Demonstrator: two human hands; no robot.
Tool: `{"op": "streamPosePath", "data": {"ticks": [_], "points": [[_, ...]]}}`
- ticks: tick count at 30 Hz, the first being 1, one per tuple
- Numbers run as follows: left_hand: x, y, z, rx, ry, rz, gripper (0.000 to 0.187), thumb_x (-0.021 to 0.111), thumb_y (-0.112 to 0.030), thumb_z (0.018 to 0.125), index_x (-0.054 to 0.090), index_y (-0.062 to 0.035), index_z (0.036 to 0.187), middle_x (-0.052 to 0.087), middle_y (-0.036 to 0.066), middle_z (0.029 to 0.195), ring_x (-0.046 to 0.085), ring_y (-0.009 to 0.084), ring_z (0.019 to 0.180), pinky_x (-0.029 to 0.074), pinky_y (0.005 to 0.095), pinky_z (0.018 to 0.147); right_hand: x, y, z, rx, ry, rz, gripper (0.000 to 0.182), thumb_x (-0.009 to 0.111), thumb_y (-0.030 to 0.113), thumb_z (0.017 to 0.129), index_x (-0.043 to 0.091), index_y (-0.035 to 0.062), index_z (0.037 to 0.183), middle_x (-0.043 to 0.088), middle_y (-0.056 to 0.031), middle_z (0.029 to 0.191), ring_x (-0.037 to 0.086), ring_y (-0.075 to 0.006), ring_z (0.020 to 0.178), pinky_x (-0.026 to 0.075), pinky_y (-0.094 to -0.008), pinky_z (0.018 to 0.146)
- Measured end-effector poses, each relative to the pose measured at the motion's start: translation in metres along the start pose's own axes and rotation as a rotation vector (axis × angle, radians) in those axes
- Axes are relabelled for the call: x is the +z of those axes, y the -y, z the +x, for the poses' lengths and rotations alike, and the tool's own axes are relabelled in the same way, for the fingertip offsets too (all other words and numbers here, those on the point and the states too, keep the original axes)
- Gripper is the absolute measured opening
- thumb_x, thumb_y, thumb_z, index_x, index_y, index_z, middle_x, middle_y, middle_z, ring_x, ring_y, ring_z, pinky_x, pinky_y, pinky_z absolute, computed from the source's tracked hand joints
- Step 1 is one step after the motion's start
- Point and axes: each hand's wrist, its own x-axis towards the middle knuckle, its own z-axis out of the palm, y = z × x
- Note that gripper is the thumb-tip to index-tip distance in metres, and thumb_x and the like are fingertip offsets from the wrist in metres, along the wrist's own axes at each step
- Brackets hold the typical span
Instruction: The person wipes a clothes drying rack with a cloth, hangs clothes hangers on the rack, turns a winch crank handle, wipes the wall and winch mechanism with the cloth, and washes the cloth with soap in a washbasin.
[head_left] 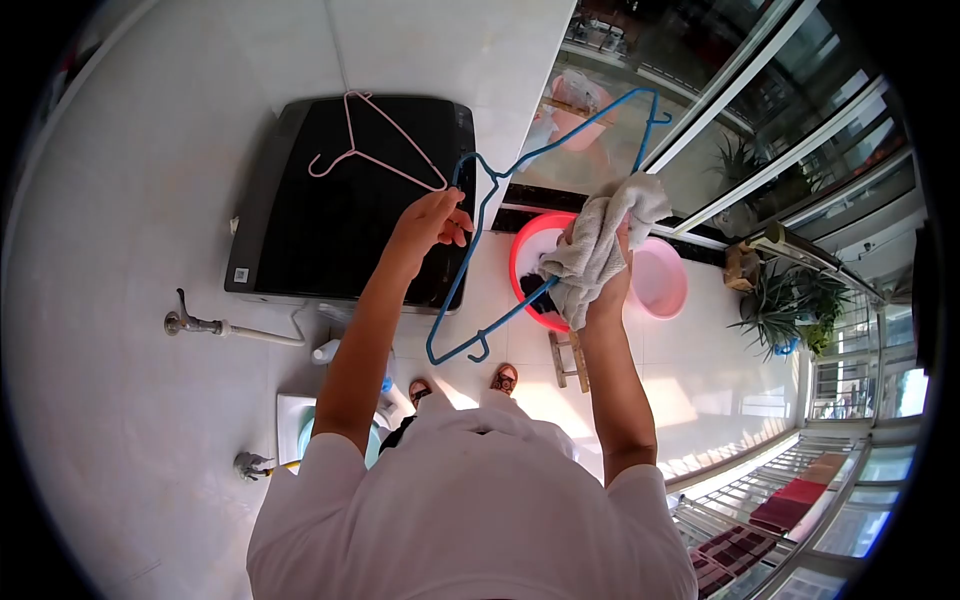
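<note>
White floor tiles [720, 345] catch bright sun at the lower right of the frame, and tall glass doors [735, 150] fill the upper right. At the upper left sits a big washer [290, 235] with a dark, shiny top. One blue hanger [496, 177] is in the middle of the frame. Its long side slants from low on the left to high on the right. Its hook [473, 156] points to the upper left, toward the left hand [430, 228]. That hand is the nearer one to the hook. Its fingers curl loosely, and their tips are right by the hook's end; I can't tell if they pinch it. A pink hanger [397, 170] has one corner very close to those same tips.

The right hand [612, 285] is to the right, nearer the long bottom bar. Its fingers are bent around a gray cloth [597, 240], which bunches up over the bar and hides part of it. Behind the cloth, a red tub [516, 265] and a pink tub [684, 292] stand on the floor.
</note>
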Motion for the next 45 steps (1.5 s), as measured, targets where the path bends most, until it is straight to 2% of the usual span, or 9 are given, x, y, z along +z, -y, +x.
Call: {"op": "streamPosePath", "data": {"ticks": [3,5,10,15,23,25,30,33,45], "points": [[0.02,-0.019,-0.037,0.664,-0.151,0.544,0.036,0.059,-0.025,0.092,0.053,-0.0006,0.119,0.064,0.013,0.096,0.063,0.0196,0.082,0.05,0.0299,0.073,0.018,0.012,-0.002,-0.084,-0.155,-0.138,0.034,0.056,0.035,0.094,0.055,0.0035,0.107,0.062,-0.0093,0.089,0.062,-0.0188,0.078,0.051,-0.0312,0.067],[0.051,-0.031,-0.062,0.789,0.1,0.722,0.036,0.062,-0.018,0.089,0.051,-0.0006,0.117,0.063,0.014,0.097,0.063,0.0263,0.086,0.049,0.0331,0.075,0.012,0.004,0.0,-0.03,-0.219,-0.206,0.033,0.058,0.033,0.093,0.054,0.004,0.109,0.062,-0.0087,0.095,0.061,-0.019,0.082,0.051,-0.0318,0.07],[0.053,0.01,-0.054,0.447,0.206,0.827,0.021,0.056,-0.022,0.093,0.059,-0.0012,0.089,0.056,0.011,0.06,0.055,0.0233,0.051,0.042,0.0323,0.051,0.016,0.006,0.004,-0.076,-0.244,-0.166,0.033,0.06,0.029,0.092,0.057,0.002,0.112,0.064,-0.0067,0.095,0.06,-0.0143,0.082,0.049,-0.0293,0.073],[0.018,0.028,-0.063,0.418,0.196,0.783,0.021,0.054,-0.019,0.093,0.059,-0.0025,0.082,0.052,0.008,0.054,0.053,0.0174,0.047,0.039,0.0279,0.047,-0.058,0.03,0.008,-0.355,-0.081,-1.076,0.027,0.06,0.016,0.091,0.059,-0.0025,0.111,0.067,-0.0062,0.093,0.058,-0.0102,0.086,0.047,-0.0262,0.077],[-0.019,0.037,-0.075,0.597,0.02,1.043,0.024,0.058,-0.027,0.09,0.056,-0.0082,0.076,0.052,0.01,0.053,0.053,0.0282,0.047,0.038,0.0365,0.045,-0.016,0.036,0.041,-0.819,0.659,-1.708,0.044,0.068,-0.002,0.068,0.053,-0.0014,0.109,0.059,-0.0224,0.106,0.057,-0.0417,0.096,0.042,-0.0447,0.096],[-0.037,0.044,-0.072,0.616,0.035,1.119,0.024,0.058,-0.028,0.09,0.055,-0.0088,0.076,0.051,0.009,0.051,0.052,0.0278,0.045,0.037,0.0358,0.043,-0.022,0.017,0.055,-0.593,0.979,-1.755,0.05,0.074,0.009,0.067,0.054,0.0006,0.112,0.062,-0.0185,0.101,0.059,-0.0373,0.095,0.042,-0.0432,0.095],[-0.051,0.06,-0.094,0.554,0.236,1.328,0.024,0.059,-0.031,0.089,0.059,-0.0104,0.077,0.053,0.006,0.051,0.053,0.0243,0.044,0.038,0.0354,0.045,-0.034,-0.033,0.029,0.627,0.876,-1.438,0.046,0.069,0.039,0.082,0.064,0.0007,0.106,0.067,-0.0092,0.087,0.061,-0.0165,0.079,0.047,-0.0294,0.074],[-0.06,0.066,-0.107,0.533,0.307,1.332,0.023,0.058,-0.032,0.09,0.06,-0.0112,0.079,0.054,0.006,0.051,0.054,0.023,0.045,0.039,0.0359,0.046,-0.033,-0.046,0.004,0.852,0.879,-1.44,0.044,0.069,0.038,0.081,0.065,0.0014,0.106,0.067,-0.0076,0.085,0.06,-0.0152,0.077,0.047,-0.0279,0.073],[-0.065,0.079,-0.11,0.388,0.178,1.342,0.026,0.055,-0.031,0.09,0.06,-0.0096,0.076,0.057,0.009,0.057,0.058,0.0292,0.054,0.042,0.0409,0.05,-0.026,-0.066,-0.003,0.3,0.924,-1.768,0.048,0.064,0.053,0.079,0.068,0.0062,0.086,0.063,-0.0133,0.069,0.062,-0.0295,0.065,0.047,-0.0377,0.063]]}}
